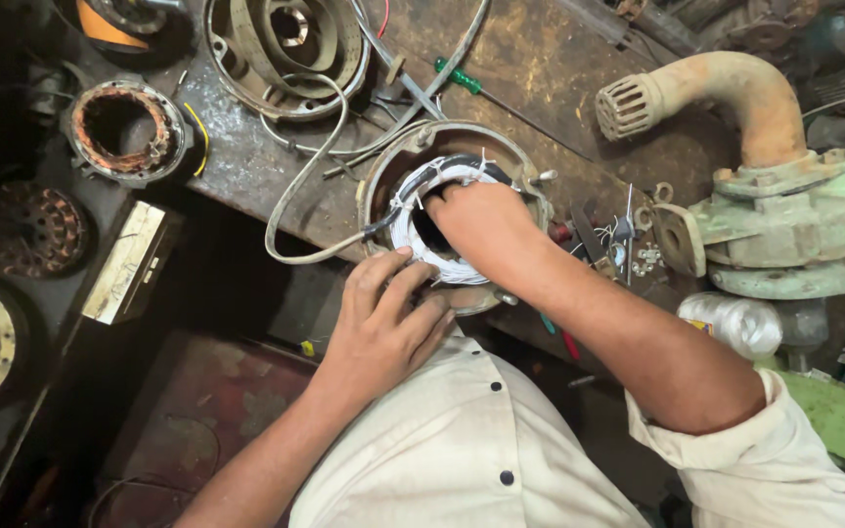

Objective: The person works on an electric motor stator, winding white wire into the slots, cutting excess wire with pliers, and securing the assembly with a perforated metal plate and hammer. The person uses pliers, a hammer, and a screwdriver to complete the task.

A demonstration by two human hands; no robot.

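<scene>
A round metal motor stator [398, 161] lies flat on the rusty workbench [540, 68], its winding wrapped in white tape and ties [405, 235]. My right hand [476, 220] reaches down into the stator's bore, fingers hidden inside. My left hand [383, 318] rests on the near rim of the stator, fingertips pressing on the white winding. A grey cable [295, 191] runs out of the stator to the left.
A green pump with a rusty curved pipe [765, 98] stands at right. Another stator with copper windings [129, 127] sits at left, a ring housing [286, 49] behind. A green-handled screwdriver [457, 76], nuts and small tools [638, 249] lie near the stator.
</scene>
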